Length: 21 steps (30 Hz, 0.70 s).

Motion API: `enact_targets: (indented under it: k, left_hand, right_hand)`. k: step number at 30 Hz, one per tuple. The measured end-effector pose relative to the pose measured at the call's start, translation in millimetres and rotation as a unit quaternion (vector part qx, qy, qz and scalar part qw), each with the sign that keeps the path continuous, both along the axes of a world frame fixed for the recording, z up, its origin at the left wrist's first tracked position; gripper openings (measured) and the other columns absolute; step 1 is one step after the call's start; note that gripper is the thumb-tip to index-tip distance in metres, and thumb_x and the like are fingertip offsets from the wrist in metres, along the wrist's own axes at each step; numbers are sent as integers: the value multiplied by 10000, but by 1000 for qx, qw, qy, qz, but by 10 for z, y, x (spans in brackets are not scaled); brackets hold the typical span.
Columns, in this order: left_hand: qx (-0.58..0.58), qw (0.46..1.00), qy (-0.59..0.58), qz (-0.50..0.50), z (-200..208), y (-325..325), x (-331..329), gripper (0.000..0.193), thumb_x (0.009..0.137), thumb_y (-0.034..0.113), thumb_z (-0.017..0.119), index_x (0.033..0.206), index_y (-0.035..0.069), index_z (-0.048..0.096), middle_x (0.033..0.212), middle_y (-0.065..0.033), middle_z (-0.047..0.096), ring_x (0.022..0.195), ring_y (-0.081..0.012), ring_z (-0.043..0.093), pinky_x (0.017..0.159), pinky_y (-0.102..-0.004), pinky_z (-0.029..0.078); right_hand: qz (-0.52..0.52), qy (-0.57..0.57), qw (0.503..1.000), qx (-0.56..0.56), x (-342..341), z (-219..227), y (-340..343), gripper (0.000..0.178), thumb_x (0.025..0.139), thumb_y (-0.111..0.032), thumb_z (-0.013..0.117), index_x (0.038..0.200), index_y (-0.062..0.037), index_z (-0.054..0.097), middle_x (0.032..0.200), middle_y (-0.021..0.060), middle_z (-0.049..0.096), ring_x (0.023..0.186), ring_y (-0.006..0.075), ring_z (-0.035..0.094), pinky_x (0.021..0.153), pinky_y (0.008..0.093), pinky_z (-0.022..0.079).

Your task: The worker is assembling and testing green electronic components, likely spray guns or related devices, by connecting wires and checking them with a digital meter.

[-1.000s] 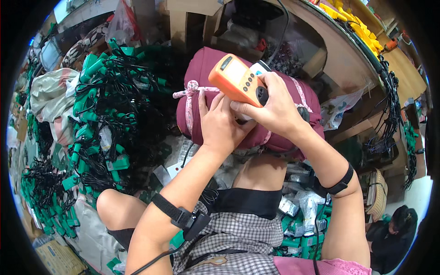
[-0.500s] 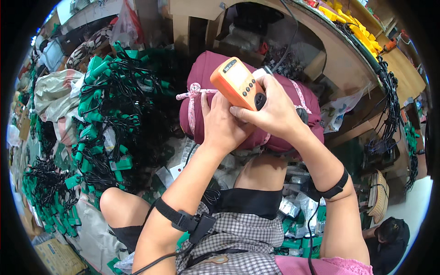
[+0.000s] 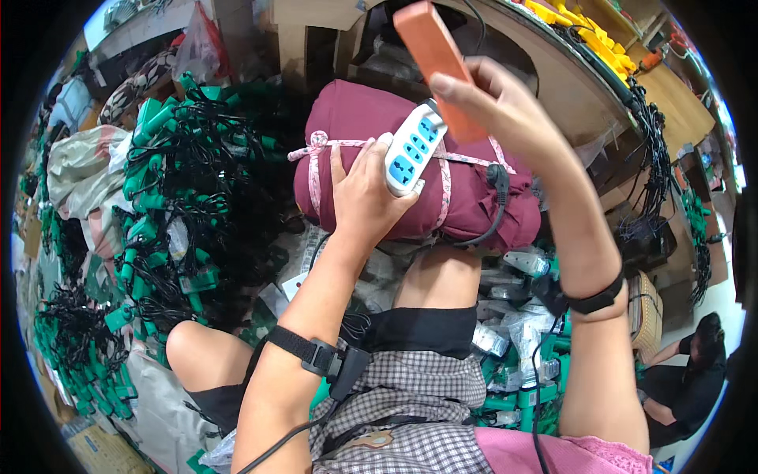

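My left hand (image 3: 365, 196) grips the lower end of a white power strip (image 3: 416, 147) with blue sockets, which lies tilted on a maroon cloth bundle (image 3: 355, 110). Pink patterned ties cross the bundle. Raised above the bundle's far side, my right hand (image 3: 517, 110) is closed round an orange multimeter (image 3: 433, 49). The meter's plain orange side shows and its screen is hidden. Its lower end overlaps the strip's far end in the picture. A black plug (image 3: 498, 178) with a thick cord rests on the bundle's right part.
Green power strips with black cords (image 3: 170, 189) are heaped at the left. Plastic-wrapped pieces (image 3: 525, 340) and green ones lie right of my knee. A wooden bench (image 3: 568, 87) curves behind the bundle, with yellow items (image 3: 596, 39) on top. Another person (image 3: 687, 387) is at the lower right.
My right hand has lifted the multimeter up and away, turning its screen out of sight. The white power strip and the black plug, hidden or partly covered before, now show.
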<state>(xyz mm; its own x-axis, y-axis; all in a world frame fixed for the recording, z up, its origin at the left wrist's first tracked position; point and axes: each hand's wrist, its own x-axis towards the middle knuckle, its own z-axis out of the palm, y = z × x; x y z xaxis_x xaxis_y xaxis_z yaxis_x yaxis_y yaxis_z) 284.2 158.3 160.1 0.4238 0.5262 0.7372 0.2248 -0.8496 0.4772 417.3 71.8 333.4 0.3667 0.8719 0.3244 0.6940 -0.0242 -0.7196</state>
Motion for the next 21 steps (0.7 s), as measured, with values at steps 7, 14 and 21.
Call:
enact_targets:
  k: [7, 14, 21]
  left_hand:
    - [-14, 1000, 6, -16, 24, 34, -75, 721, 645, 370, 814, 1216, 25, 538, 1201, -192, 604, 1225, -310, 521, 1113, -493, 234]
    - [-32, 998, 41, -41, 46, 23, -76, 687, 668, 403, 790, 1175, 0, 560, 1173, -156, 620, 1232, -290, 516, 1102, -468, 250]
    - [6, 1000, 6, -13, -5, 69, -60, 727, 660, 378, 798, 1209, -13, 526, 1194, -168, 612, 1215, -311, 531, 1104, -496, 270]
  right_hand:
    - [-8, 106, 994, 32, -267, -730, -200, 644, 804, -396, 767, 1194, 49, 513, 1079, 121, 594, 1001, 153, 566, 865, 283, 469]
    - [-65, -305, 944, 108, -316, -714, -227, 655, 682, -303, 826, 1170, 20, 534, 1041, 139, 606, 946, 217, 604, 851, 343, 488]
    - [-37, 55, 994, 85, -207, -801, -98, 654, 740, -341, 825, 1181, 48, 538, 1024, 120, 635, 948, 158, 609, 826, 288, 500]
